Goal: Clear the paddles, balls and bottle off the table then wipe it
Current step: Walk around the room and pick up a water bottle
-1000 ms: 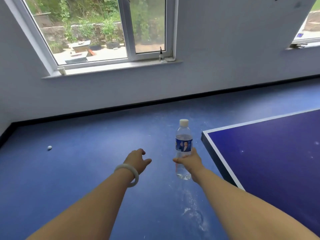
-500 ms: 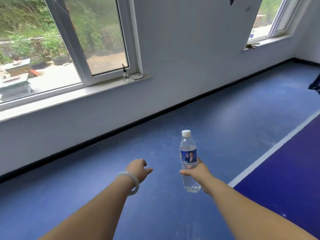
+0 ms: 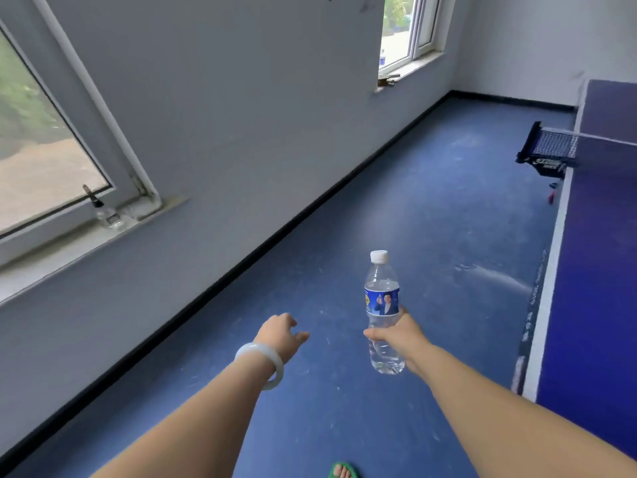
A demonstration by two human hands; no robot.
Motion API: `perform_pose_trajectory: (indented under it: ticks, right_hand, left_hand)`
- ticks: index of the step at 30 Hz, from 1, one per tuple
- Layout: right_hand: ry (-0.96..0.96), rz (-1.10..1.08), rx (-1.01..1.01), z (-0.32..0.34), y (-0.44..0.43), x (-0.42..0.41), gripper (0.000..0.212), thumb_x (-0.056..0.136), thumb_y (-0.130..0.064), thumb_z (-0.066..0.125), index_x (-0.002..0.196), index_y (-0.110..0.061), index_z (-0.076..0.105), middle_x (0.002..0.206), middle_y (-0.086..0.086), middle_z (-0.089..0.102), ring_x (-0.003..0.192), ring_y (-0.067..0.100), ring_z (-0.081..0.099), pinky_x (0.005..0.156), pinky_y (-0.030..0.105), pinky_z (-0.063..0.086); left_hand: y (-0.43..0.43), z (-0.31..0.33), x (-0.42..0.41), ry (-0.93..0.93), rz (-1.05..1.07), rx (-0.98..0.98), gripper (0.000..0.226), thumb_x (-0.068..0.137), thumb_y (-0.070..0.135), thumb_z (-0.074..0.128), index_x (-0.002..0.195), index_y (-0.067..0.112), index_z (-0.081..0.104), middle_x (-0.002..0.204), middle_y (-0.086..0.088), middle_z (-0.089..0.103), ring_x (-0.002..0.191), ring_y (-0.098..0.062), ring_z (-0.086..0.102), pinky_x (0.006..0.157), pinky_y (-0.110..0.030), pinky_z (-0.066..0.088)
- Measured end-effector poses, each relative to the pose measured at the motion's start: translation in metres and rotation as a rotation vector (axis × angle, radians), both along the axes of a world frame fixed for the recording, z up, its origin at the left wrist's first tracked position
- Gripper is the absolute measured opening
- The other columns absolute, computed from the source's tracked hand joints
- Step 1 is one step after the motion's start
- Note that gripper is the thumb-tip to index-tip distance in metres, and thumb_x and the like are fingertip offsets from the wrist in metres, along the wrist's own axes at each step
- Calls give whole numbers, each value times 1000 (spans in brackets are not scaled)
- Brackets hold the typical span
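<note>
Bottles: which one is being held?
The water bottle with the white cap and blue label, gripped by the right hand; the small bottle stands on the windowsill.

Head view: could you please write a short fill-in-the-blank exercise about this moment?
The right hand grips the water bottle, whose cap is ____.
The left hand holds ____.
A pale bangle circles the left ____.
The table tennis table stands on the person's ____ side.
Missing words: white; nothing; wrist; right.
</note>
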State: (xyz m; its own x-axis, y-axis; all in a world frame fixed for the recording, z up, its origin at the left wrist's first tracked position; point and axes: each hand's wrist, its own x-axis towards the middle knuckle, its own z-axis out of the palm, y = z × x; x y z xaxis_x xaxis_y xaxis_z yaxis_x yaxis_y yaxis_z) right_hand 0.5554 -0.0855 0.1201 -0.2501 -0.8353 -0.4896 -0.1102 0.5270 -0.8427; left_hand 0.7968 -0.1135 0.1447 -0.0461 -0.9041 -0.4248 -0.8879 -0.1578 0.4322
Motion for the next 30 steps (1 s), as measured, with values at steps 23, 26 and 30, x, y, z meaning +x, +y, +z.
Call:
perform_pose_trajectory:
  ticks: [23,26,30]
  right_hand:
    - [54,-335,-41,39,-456,-247,54,69,-11,86,114,-16,56,106,7,70,94,23,68,86,37,55]
    - [59,-356,-46,43,-509,-289,53,70,-11,85,114,-16,56,103,6,71,90,21,68,83,36,55]
    - [68,-394,-44,41,-575,-352,52,70,-11,84,114,-16,57,101,5,71,89,20,68,80,31,53]
  left_hand:
    - [-555,19,-291,18,-381,-27,49,96,38,57,136,12,48,136,-5,48,115,-20,55,91,-27,42]
    - [-614,20,-343,27,-423,-22,48,95,38,58,134,12,49,135,-6,49,118,-22,53,93,-28,41]
    - [-682,15,-409,21,-461,-8,48,94,39,59,133,14,50,134,-5,50,117,-21,54,93,-28,41]
